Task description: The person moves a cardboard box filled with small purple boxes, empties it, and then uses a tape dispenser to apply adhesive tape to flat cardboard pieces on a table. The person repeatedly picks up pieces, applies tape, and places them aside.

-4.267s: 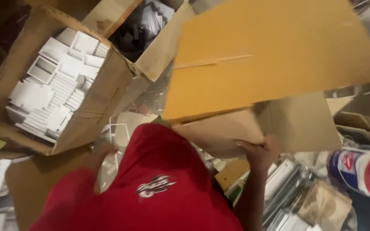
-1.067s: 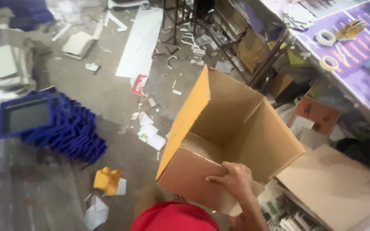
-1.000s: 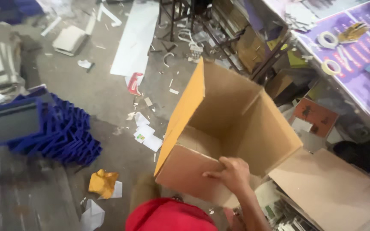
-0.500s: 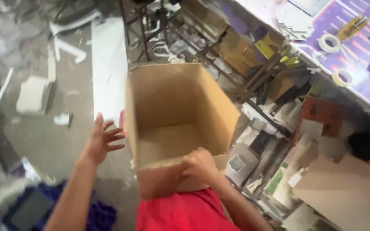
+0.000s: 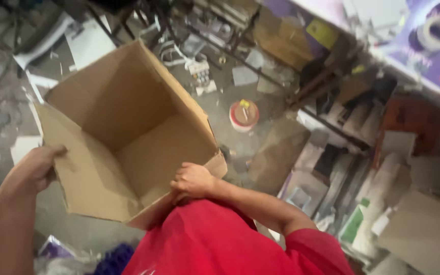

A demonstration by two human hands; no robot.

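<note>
Big open cardboard box (image 5: 128, 137) held between both hands, over the messy floor (image 5: 230, 117), mouth up and tipped away. Left hand (image 5: 34, 168) curled on the left wall. Right hand (image 5: 192, 181) closed on the near corner, closer to the red shirt (image 5: 215, 239).

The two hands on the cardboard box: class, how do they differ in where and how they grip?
The left hand clasps the cardboard box at its left edge, arm stretched out. The right hand clenches the near rim by the red shirt, arm bent. Both are bare and hold the same box.
</note>
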